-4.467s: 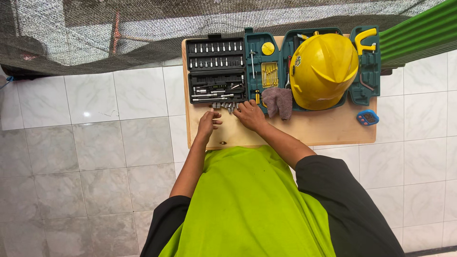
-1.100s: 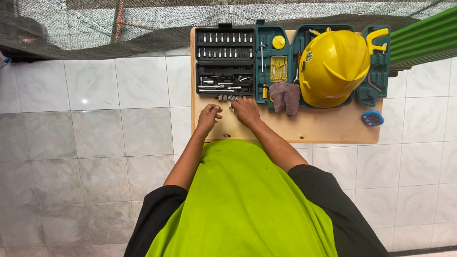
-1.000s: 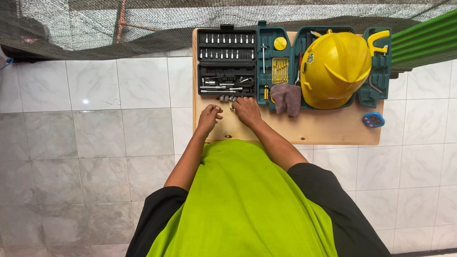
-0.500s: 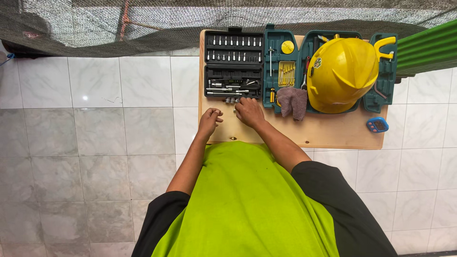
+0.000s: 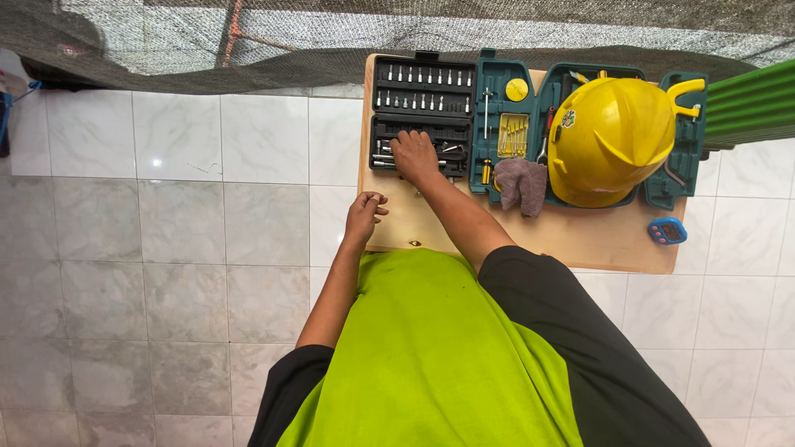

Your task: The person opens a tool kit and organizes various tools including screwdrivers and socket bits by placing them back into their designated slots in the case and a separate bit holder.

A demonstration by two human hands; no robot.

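Pale marble-look floor tiles fill most of the frame, with dark mesh netting across the top edge and green corrugated sheeting at the upper right. A small wooden worktop (image 5: 580, 240) sits in the upper middle of the frame, seen from above by a person in a lime-green vest over black sleeves.

At the worktop's upper left lies an open black socket case (image 5: 422, 112). Its upper rows hold small silver bits standing in moulded slots; its lower half holds longer silver pieces lying flat, too small to tell apart. The right hand (image 5: 414, 155) reaches over this lower half, palm down with fingers curled onto the contents; whether it grips a piece cannot be told. The slots probably keep each piece sorted by size, which would explain the hand working directly inside the case.

The left hand (image 5: 365, 211) rests lower on the bare wood, just below the case, fingers loosely curled together; anything pinched in them is hidden.

Right of the black case, touching it, lies an open teal tool case (image 5: 489, 83) holding a round yellow tape measure (image 5: 517, 89) and a yellow tray of small screwdrivers (image 5: 513, 135). A yellow hard hat (image 5: 613, 136) sits on top of it, covering much of its contents. A grey cloth (image 5: 522, 182) drapes over its lower edge. A small blue timer (image 5: 667, 231) lies near the worktop's right edge.
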